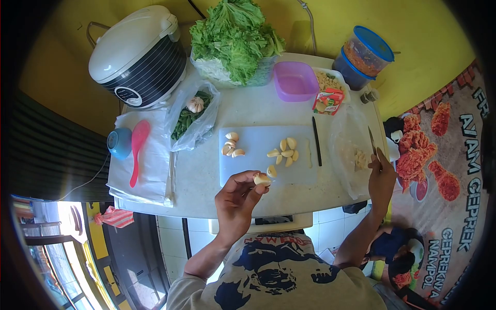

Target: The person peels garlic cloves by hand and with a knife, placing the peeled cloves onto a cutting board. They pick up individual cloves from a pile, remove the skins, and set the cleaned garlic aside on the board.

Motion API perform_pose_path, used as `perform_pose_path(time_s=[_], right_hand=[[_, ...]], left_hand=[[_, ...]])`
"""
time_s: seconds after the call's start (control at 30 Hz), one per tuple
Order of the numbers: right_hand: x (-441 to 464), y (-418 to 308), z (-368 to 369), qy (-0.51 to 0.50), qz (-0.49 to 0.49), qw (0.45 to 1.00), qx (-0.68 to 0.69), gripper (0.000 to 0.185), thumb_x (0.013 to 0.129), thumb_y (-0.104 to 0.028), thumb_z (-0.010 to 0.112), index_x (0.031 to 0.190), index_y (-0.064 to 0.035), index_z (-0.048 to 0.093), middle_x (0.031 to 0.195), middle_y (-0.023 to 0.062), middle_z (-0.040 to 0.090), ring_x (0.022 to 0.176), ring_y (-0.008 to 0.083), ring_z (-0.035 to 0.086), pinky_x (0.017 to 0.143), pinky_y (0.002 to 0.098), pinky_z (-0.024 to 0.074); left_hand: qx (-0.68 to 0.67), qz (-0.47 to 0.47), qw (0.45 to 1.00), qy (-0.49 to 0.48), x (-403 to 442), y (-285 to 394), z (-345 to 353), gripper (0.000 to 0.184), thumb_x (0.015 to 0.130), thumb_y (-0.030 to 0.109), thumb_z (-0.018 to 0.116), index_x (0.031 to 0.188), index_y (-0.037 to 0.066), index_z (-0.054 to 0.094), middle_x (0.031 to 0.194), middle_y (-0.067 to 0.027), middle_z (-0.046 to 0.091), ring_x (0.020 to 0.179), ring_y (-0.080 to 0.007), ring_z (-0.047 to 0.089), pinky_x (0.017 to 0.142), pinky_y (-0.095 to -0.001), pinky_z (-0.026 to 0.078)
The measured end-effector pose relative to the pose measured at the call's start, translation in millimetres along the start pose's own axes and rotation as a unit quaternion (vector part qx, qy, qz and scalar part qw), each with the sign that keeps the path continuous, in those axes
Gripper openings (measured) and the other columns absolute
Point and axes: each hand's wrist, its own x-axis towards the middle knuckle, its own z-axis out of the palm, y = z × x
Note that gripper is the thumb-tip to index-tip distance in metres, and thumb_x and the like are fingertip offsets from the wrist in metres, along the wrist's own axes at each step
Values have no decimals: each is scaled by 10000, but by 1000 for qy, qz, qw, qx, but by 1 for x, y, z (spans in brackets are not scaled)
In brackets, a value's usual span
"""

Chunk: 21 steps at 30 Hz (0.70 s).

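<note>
My left hand point(240, 199) pinches a garlic clove point(262, 180) over the front edge of a white cutting board point(243, 168). Just beyond the fingertips, one more clove point(272, 171) lies on the board. My right hand point(381, 178) is closed around a small knife point(371, 138), blade pointing up and away, beside a clear plastic bag point(343, 150) with garlic skins point(360, 159) on it. On the board, unpeeled-looking cloves point(232, 136) are grouped at the left and several pale peeled cloves point(287, 153) at the centre right.
A black stick point(316, 142) lies right of the board. Behind stand a purple container point(296, 81), lettuce point(235, 39) and a rice cooker point(139, 57). Left are a bag of green vegetables point(191, 116), a pink rice spoon point(138, 147) and a blue bowl point(120, 143).
</note>
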Motion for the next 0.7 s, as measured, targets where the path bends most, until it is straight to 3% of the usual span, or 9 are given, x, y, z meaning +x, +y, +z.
perform_pose_path(time_s=[0.13,0.2,0.23,0.27,0.3,0.33,0.43,0.53,0.7], right_hand=[[2,2,3,-64,23,995,-71,316,880,-94,506,1186,-45,567,845,183,656,692,250,645,640,319,470],[-1,12,11,-15,-3,1000,0,349,898,-143,522,1238,-66,537,709,65,625,472,71,455,453,220,371],[-2,-6,4,-15,-3,1000,1,349,898,-143,522,1238,-66,537,709,65,625,472,71,455,453,220,371],[-5,-28,-6,-55,34,993,101,364,887,-130,541,1243,-56,528,750,81,645,548,101,522,517,249,407],[-10,-49,-11,-94,71,973,199,381,877,-118,560,1248,-47,518,791,97,665,625,130,589,580,278,443],[-17,-56,-11,-93,73,973,199,381,877,-118,560,1248,-47,518,791,97,665,625,130,589,580,278,443],[-46,-74,-7,-263,-65,886,377,453,845,-84,600,1278,-24,479,793,76,656,612,74,536,565,242,439],[-67,-104,10,-292,-229,840,395,472,809,-43,622,1265,-27,498,753,90,623,553,105,521,531,236,424],[-73,-123,16,-344,-239,825,380,449,811,-13,603,1251,-39,518,716,92,583,547,144,532,517,253,415]], left_hand=[[45,41,998,1,1,1,0,249,893,-24,506,1141,-23,527,1020,-83,602,923,-158,590,840,-288,491],[63,49,997,-7,1,3,2,232,897,-29,492,1127,-26,528,1010,-86,600,921,-160,590,839,-295,493],[9,23,1000,4,1,8,6,218,901,-33,480,1112,-29,532,1008,-93,596,924,-164,590,837,-305,495],[-44,-4,999,15,1,11,8,205,904,-36,469,1098,-32,535,1006,-101,592,926,-167,590,835,-314,497],[-43,-5,999,15,0,9,6,205,904,-36,469,1098,-32,535,1006,-101,592,926,-167,590,835,-314,497],[-39,7,999,-8,0,6,2,207,901,-39,471,1096,-31,539,1015,-107,589,931,-170,590,832,-322,500],[-41,24,998,-40,-1,2,1,211,893,-49,482,1093,-29,543,1034,-117,587,946,-171,588,838,-326,495],[-16,52,997,-51,-2,-1,2,220,881,-61,498,1092,-26,550,1056,-120,587,969,-169,580,860,-316,475],[25,68,996,-55,-7,2,2,238,869,-77,510,1092,-25,572,1088,-121,585,1006,-168,564,895,-299,442]])
